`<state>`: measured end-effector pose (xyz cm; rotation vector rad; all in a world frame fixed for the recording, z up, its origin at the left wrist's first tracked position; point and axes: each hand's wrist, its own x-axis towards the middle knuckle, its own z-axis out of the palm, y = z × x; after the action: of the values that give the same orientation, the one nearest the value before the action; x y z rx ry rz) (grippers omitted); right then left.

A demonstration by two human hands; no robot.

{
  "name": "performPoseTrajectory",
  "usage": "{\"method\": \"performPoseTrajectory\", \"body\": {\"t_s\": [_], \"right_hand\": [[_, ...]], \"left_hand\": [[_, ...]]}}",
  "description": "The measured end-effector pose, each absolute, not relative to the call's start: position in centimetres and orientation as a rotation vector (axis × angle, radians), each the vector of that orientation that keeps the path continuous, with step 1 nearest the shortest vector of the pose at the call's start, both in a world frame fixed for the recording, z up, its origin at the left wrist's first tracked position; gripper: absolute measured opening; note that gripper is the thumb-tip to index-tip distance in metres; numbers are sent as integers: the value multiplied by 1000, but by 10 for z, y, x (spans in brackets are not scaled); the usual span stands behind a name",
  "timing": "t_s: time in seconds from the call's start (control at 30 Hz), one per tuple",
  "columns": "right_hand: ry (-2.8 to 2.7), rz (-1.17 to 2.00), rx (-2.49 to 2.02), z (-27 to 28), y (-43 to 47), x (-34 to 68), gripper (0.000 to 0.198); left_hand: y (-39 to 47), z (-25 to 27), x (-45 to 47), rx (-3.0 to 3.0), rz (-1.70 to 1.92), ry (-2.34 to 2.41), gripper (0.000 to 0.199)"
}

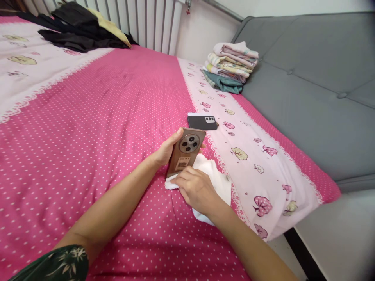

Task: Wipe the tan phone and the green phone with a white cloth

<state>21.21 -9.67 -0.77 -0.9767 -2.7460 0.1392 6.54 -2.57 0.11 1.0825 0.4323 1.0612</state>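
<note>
A bronze-brown smartphone (179,151) is tilted up with its back facing me, showing a round camera module and a label. My left hand (168,149) grips it by the side edges, thumb near the top left corner and fingertips showing past the right edge. My right hand (197,188) is closed on a white cloth (209,167), pressing a fold of it against the phone's lower end. The rest of the cloth spreads under and beside my right hand on the bed. Just beyond lies a dark phone (199,122), camera side up.
The pink dotted bedspread (140,89) has pale printed bands. A stack of folded cloths (231,64) stands against the grey padded headboard (304,74). Dark clothes (76,29) lie at the far left, near a white radiator (152,21). The bed's edge drops off at the right.
</note>
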Motion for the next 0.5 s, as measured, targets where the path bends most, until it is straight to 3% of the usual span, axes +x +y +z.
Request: {"method": "performPoseTrajectory", "body": {"t_s": [0.5], "right_hand": [[-2743,132,-979,-7,-97,212,23]], "left_hand": [[-25,1,65,1057,1057,415,79]]}}
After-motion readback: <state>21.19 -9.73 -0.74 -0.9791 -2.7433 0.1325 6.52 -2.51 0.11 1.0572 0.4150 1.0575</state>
